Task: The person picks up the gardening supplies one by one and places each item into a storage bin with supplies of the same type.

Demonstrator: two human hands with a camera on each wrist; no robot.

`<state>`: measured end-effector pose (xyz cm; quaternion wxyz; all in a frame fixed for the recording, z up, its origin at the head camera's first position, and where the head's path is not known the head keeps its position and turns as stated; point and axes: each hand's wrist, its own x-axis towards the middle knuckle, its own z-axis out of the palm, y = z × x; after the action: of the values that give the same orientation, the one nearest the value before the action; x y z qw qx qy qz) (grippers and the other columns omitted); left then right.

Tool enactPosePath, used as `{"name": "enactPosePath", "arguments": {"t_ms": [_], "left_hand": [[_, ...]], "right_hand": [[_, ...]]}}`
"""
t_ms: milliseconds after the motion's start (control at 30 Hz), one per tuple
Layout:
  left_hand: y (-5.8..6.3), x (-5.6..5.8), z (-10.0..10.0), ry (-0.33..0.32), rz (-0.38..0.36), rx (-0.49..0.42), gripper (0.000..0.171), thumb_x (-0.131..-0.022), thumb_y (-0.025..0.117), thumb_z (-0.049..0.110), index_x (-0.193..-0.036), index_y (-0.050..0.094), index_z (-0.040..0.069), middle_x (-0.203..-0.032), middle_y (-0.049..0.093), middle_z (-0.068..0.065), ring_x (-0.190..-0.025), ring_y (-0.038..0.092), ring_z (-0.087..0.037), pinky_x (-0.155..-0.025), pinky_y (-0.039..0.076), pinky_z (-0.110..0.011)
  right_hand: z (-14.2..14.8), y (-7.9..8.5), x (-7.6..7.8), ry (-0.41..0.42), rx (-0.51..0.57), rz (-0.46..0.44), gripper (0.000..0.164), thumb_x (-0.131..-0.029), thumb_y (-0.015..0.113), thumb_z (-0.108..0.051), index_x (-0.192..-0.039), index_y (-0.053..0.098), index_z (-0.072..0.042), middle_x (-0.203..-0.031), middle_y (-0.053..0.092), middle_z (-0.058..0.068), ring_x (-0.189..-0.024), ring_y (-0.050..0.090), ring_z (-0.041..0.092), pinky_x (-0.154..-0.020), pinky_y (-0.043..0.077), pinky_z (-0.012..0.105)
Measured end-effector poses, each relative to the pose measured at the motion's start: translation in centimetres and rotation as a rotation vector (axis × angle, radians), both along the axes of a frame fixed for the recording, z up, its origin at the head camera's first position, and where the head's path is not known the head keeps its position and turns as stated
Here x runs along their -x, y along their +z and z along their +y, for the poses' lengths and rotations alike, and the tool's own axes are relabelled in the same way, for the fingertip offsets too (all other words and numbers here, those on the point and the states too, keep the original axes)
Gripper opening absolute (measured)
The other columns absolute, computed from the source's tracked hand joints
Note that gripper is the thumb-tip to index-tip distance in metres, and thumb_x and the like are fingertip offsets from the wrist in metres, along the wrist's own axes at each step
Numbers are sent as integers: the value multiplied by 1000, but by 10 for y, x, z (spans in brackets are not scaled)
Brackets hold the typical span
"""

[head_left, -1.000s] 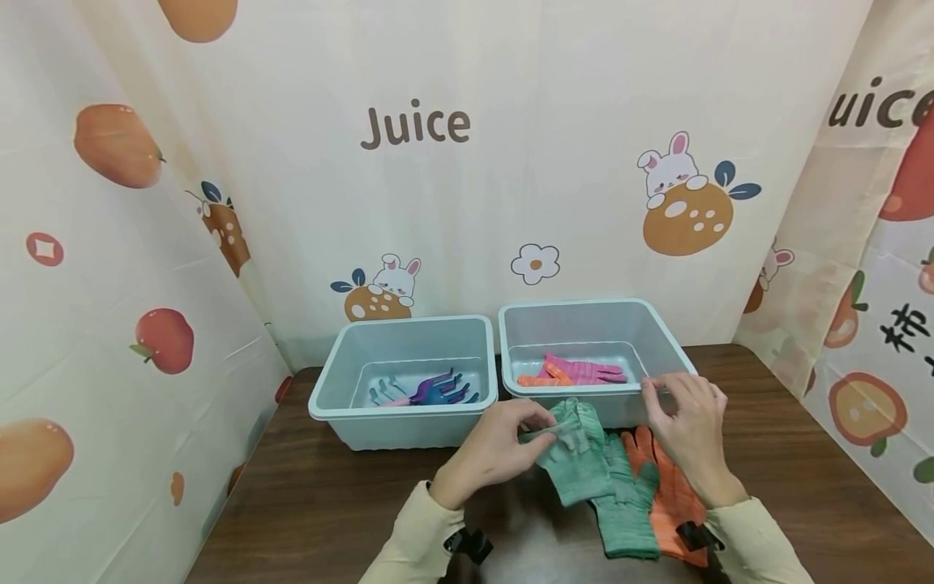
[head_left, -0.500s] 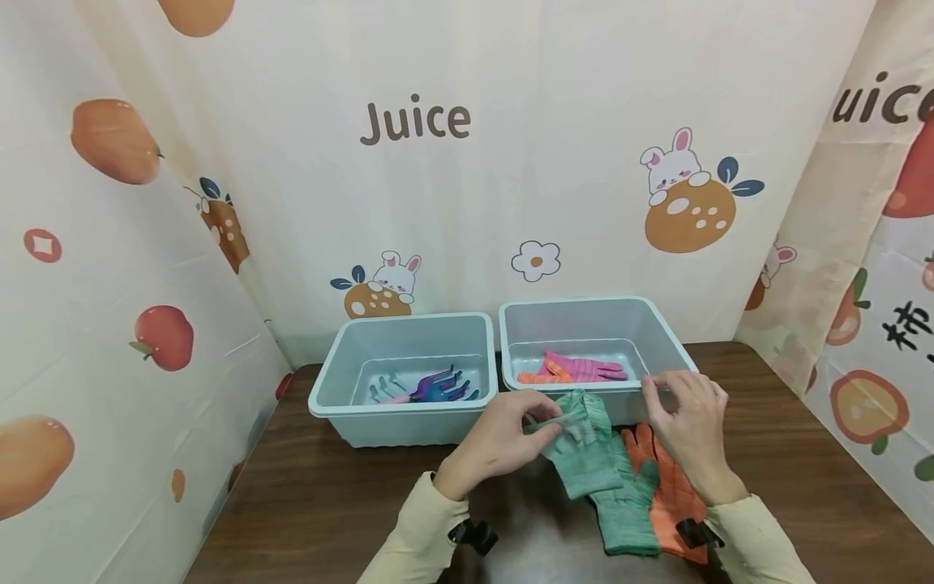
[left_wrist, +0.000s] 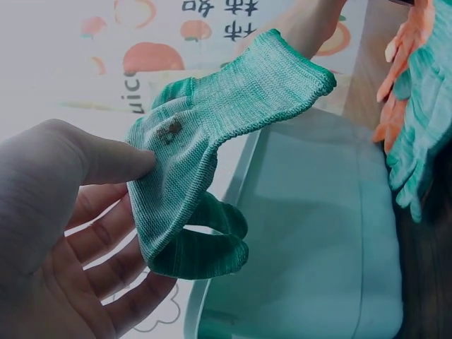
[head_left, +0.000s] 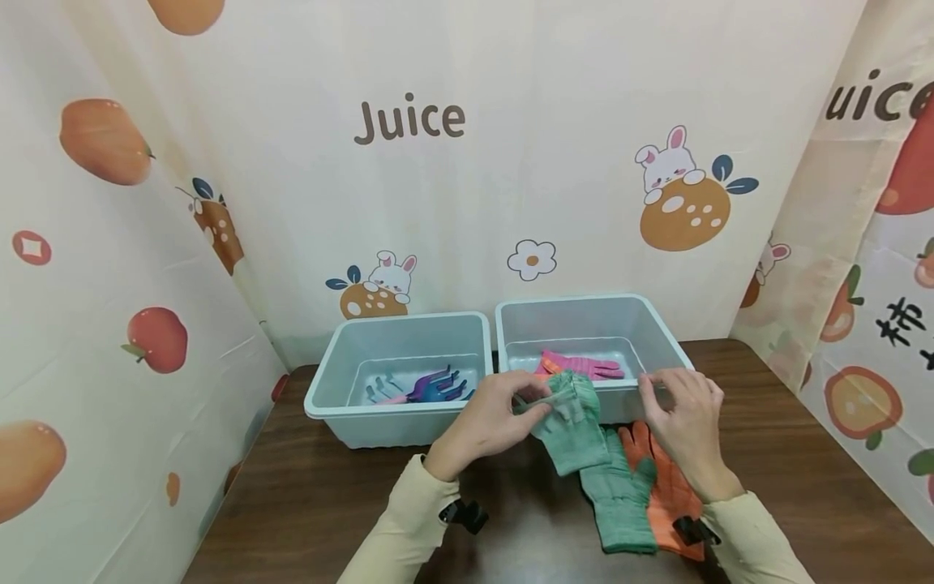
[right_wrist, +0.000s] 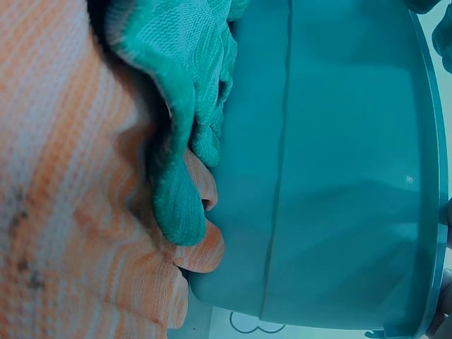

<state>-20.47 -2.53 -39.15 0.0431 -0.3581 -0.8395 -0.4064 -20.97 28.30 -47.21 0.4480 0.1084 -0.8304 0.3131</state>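
Observation:
My left hand point(head_left: 496, 418) pinches a green knit glove point(head_left: 572, 434) between thumb and fingers, at the front edge of the right bin point(head_left: 620, 401). In the left wrist view the glove point(left_wrist: 176, 141) hangs with its ribbed cuff pointing up and right, and a dark spot marks it near the thumb. My right hand point(head_left: 686, 422) grips the right bin's front rim with thumb and fingertips. Below the hands, a second green glove point(head_left: 623, 507) lies on the table, partly over an orange glove point(head_left: 671, 503). The right wrist view shows the orange glove point(right_wrist: 63, 176) up close.
Inside the right bin lies a pink glove point(head_left: 591, 367) with something orange beside it, partly hidden by the held glove. The left bin point(head_left: 394, 426) stands alongside, with a purple-and-blue glove point(head_left: 435, 387) in it. A printed curtain point(head_left: 569, 122) hangs behind both bins.
My left hand has raised the green glove slightly, and its top now overlaps the right bin's front rim. The right hand stays at the rim.

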Motion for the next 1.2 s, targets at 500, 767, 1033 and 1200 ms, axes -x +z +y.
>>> {"name": "enactPosePath", "arguments": {"t_ms": [500,767,1033,1200], "left_hand": [[8,4,3,40,46,-46,13,-102,72,15,-112,78,11,-108,78,-3,-94,68,-12,-82,58,-23],[8,7,4,130,76,-78,12,-102,72,16,-111,77,11,-107,77,-5,-97,70,-20,-82,61,-33],[9,9,5,171,99,-126,11,-100,73,13,-109,78,11,-102,77,-5,-92,70,-21,-79,61,-37],[10,10,5,194,71,-154,12,-100,74,15,-110,78,11,-102,77,-5,-90,71,-19,-79,61,-35]], "right_hand": [[0,1,-2,6,0,-4,7,-90,77,-5,-88,72,0,-91,69,21,-99,56,43,-97,29,68],[0,1,-2,1,3,-9,7,-89,78,-4,-88,72,0,-91,70,21,-98,56,43,-97,28,67],[0,1,-2,1,5,-13,7,-89,78,-4,-88,72,0,-92,70,21,-100,57,44,-98,28,68],[0,2,-3,-1,6,-15,7,-89,78,-3,-88,72,0,-92,70,21,-101,57,44,-98,28,68]]}}
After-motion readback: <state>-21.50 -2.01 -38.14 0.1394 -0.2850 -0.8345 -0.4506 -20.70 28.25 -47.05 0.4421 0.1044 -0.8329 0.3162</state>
